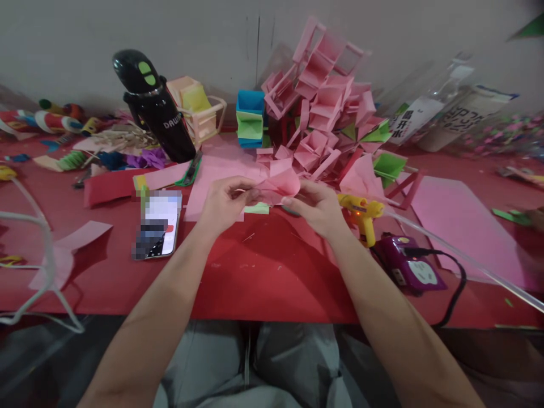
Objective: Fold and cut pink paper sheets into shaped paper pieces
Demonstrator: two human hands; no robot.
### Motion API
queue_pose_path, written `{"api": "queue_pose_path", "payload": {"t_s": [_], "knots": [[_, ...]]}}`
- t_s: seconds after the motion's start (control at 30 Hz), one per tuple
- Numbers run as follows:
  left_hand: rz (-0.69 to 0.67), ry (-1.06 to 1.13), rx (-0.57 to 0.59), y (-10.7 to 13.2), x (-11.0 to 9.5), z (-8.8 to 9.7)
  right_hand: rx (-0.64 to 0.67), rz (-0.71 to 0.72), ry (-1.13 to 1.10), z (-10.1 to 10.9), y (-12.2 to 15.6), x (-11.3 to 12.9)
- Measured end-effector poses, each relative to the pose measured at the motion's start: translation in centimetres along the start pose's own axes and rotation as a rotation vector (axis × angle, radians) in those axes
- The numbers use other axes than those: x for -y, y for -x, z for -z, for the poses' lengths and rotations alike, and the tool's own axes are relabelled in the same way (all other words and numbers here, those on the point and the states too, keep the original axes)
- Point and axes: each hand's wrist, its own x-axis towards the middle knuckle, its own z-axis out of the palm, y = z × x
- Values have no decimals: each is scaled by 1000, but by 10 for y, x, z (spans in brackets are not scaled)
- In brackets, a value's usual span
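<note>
The left hand (225, 201) and right hand (317, 207) both pinched one folded pink paper (278, 184), held just above the red table (263, 272). The left fingers were closed on its left edge and the right fingers on its right. The folds inside the paper were hard to read, and the fingertips beneath it were hidden. One green slip (256, 208) lay just under the grip, partly covered by the paper.

Beyond the grip rose a pile (323, 102) of folded pink pieces. It was smeared by motion and too tangled to count, with a few green pieces mixed in. Left of the grip lay one phone (158, 224), its screen blurred out. Just right of the grip stood one yellow glue gun (363, 215); whether its tip touched the right hand could not be told. Past it, nearer the person, sat one purple unit (410, 269), whose black cord ran off the table edge.

One black bottle (155, 105) stood beyond and left of the grip, its lettering only partly readable. Two flat pink sheets showed: a near sheet (216, 170) just beyond the hands and a far sheet (463, 226) well to the right. Both forearms were cut off at the bottom edge.
</note>
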Motion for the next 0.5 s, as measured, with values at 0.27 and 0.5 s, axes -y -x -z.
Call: {"api": "queue_pose_path", "payload": {"t_s": [0.27, 0.5], "knots": [[128, 232, 30, -1, -2, -1, 102, 106, 156, 2, 2, 1], [202, 50, -21, -1, -5, -2, 158, 267, 352, -1, 4, 3]]}}
